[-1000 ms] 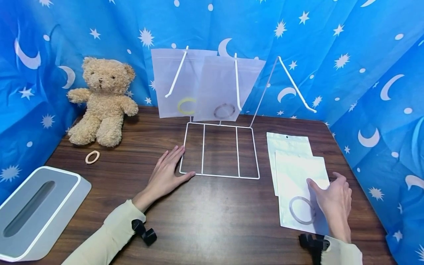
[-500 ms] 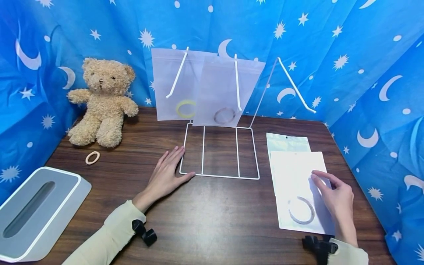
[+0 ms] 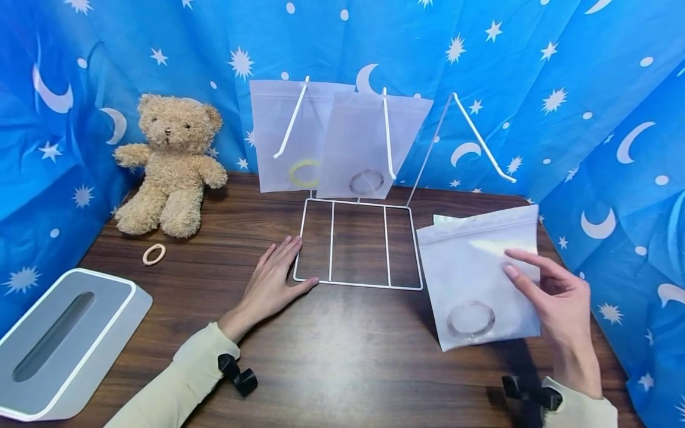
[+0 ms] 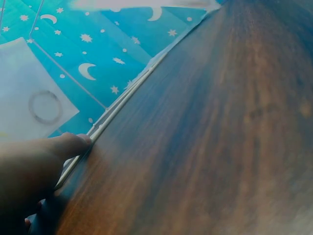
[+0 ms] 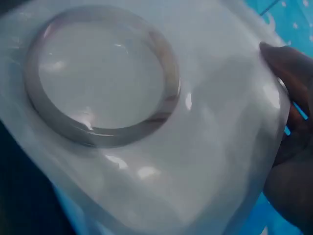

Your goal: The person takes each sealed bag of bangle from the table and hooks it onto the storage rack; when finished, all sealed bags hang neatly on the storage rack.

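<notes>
My right hand (image 3: 562, 309) pinches the right edge of a white zip bag (image 3: 455, 267), lifted and tilted above the table. A translucent bangle (image 5: 171, 83) lies inside the bag's lower part, large in the right wrist view. My left hand (image 3: 273, 279) rests flat on the table, fingers spread, with fingertips and thumb at the left end of a white wire rack's base (image 3: 333, 244). From the rack's hooks hang two similar bags: the left bag (image 3: 273, 125) holds a yellow ring, the middle bag (image 3: 353, 137) a brownish one. No bag hangs from the right hook (image 3: 476, 129).
A pale zip bag (image 3: 444, 219) lies on the table mostly hidden behind the lifted one. At the left sit a teddy bear (image 3: 173, 160), a small beige ring (image 3: 147, 256) and a grey tissue box (image 3: 32, 309). Blue starry cloth (image 3: 332, 41) encloses the back and sides.
My right hand has picked the top bag up off the table and tilted it, with its top edge now higher. The left hand stays at the rack. The hanging bags swung slightly.
</notes>
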Demonstrator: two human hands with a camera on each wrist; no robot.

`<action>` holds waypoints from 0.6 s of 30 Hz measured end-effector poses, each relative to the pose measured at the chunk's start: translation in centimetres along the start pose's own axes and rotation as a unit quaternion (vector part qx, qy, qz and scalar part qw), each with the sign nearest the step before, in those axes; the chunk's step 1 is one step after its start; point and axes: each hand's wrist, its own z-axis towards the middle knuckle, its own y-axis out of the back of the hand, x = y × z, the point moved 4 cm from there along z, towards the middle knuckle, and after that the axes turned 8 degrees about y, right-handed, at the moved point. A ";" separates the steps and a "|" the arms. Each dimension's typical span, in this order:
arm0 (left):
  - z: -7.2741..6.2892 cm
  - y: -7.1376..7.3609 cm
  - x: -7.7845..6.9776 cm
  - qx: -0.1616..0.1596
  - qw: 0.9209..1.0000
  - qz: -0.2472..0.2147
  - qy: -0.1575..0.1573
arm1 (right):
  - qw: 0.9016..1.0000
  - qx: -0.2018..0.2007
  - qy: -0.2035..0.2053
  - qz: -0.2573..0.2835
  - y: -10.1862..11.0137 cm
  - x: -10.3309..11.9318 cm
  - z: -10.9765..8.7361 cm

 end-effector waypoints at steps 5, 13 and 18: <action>-0.1 0.0 0.0 -0.005 1.000 0.005 -0.003 | 0.978 -0.003 0.097 0.187 -0.8 3.4 0.2; -0.1 -0.1 0.0 -0.006 1.000 0.003 -0.004 | 0.942 -0.118 0.210 0.233 -1.6 7.4 0.4; -0.1 -0.1 0.0 -0.006 1.000 0.007 -0.003 | 0.949 -0.122 0.214 0.198 -2.0 8.0 0.2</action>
